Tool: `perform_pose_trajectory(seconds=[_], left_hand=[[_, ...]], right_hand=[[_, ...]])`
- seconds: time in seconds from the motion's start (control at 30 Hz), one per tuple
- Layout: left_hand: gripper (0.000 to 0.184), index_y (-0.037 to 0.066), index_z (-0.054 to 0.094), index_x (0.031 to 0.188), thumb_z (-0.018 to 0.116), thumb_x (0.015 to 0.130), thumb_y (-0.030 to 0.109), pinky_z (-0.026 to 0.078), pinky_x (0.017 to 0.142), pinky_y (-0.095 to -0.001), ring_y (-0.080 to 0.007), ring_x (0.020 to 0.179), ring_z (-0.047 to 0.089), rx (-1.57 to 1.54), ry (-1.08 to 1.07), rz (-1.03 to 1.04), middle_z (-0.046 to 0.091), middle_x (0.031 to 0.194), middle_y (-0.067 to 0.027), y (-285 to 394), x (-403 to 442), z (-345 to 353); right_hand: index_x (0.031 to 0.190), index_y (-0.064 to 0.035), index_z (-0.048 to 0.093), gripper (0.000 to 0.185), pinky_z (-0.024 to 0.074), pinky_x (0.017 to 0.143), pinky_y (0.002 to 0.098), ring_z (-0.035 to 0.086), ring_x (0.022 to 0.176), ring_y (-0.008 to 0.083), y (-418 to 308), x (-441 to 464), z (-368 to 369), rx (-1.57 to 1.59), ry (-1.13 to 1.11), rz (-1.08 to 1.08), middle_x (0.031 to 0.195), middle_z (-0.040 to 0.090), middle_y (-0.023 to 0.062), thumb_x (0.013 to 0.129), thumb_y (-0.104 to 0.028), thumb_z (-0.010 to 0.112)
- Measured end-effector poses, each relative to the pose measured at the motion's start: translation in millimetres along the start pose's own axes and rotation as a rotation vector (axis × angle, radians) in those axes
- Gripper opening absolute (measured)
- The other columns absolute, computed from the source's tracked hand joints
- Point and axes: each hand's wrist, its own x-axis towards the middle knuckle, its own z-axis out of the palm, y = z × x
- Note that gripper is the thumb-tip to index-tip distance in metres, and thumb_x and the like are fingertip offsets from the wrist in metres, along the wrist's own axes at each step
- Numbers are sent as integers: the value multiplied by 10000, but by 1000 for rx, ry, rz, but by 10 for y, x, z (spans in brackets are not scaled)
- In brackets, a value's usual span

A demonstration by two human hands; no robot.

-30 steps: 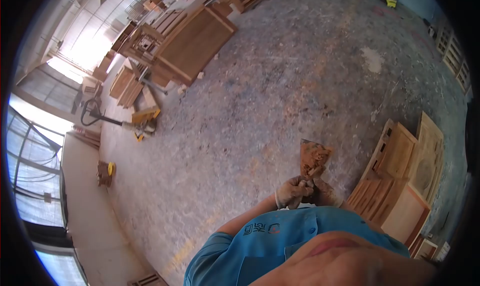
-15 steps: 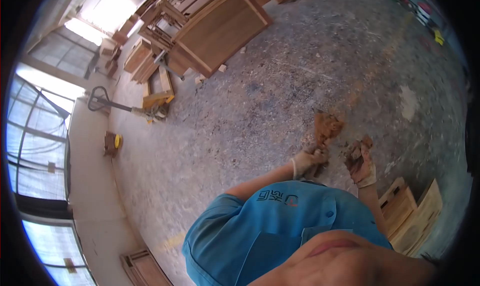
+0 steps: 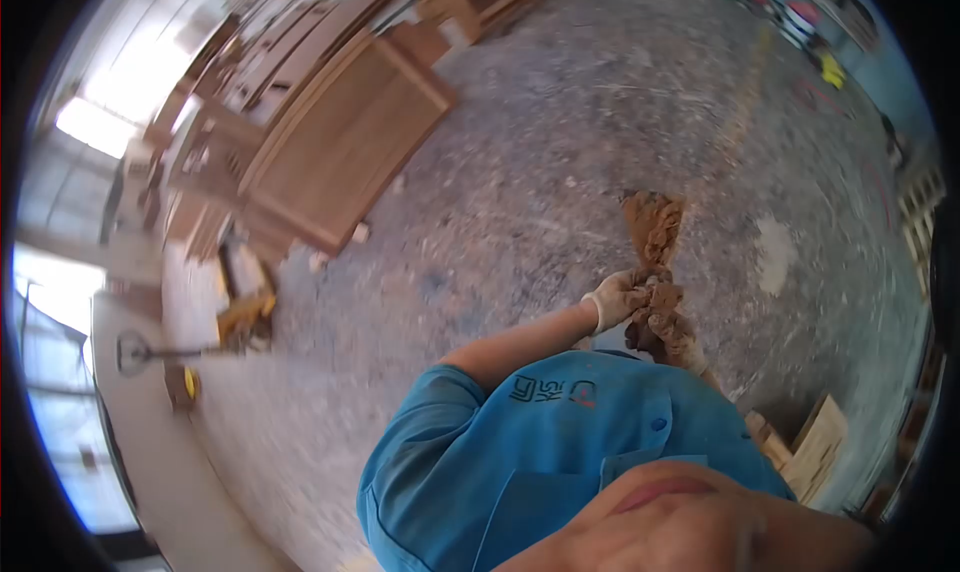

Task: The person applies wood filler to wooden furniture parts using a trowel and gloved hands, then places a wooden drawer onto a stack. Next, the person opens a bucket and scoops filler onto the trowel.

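My left hand (image 3: 622,298), in a pale, stained glove, is closed around the narrow gathered end of a brown, crumpled, fan-shaped rag-like thing (image 3: 655,226). Its wide end spreads forward over the floor. Close against it, my right hand (image 3: 678,340), also in a dirty glove, has its fingers closed on a small brown flat piece (image 3: 666,297). The two hands meet in front of my blue shirt (image 3: 540,442). Just what the small piece is, I cannot make out. Below the hands, a dark brown lump (image 3: 643,338) shows partly.
Wooden panels and furniture frames (image 3: 345,142) stand at the upper left, beside a yellow pallet jack (image 3: 245,317). Wooden boards (image 3: 815,447) lie to my right. A pale patch (image 3: 773,257) marks the rough, speckled floor (image 3: 520,202).
My right hand has moved left and come together with my left hand, its small brown piece now near the gathered rag-like end. The view has turned, shifting the furniture and pallet jack leftward.
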Motion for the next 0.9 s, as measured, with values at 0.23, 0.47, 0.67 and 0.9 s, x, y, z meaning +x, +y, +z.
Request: perform_pose_trajectory(seconds=[0.23,0.47,0.67,0.9], left_hand=[[448,116,572,1278,617,879,313,462,975,-401,-267,1122,581,1421,-194,-274,609,1235,-98,2633,2146,-1026],[426,16,549,1262,586,907,248,511,891,-405,-251,1069,599,1464,93,934,583,1225,-170,5554,3178,-1213],[415,13,532,1267,558,915,231,501,915,-403,-255,1085,588,1488,-203,1053,564,1238,-172,6314,4538,-1937],[402,9,512,1273,526,925,211,489,943,-401,-258,1104,575,1422,-369,1104,541,1253,-174,7054,6807,-2820]], right_hand=[[1087,13,624,319,422,669,279,524,688,139,-1281,1516,-1114,-236,351,-117,694,554,35,959,-252,499],[1131,15,621,339,414,648,240,507,672,106,-2682,3554,-2154,-400,347,-235,801,615,35,949,-261,548],[1147,18,604,341,432,719,250,534,767,132,-3723,5702,-2458,-275,268,-439,945,635,75,926,-241,582],[1167,30,581,353,457,819,268,586,910,176,-4619,7129,-3328,-163,368,-338,1074,636,129,903,-204,607]])
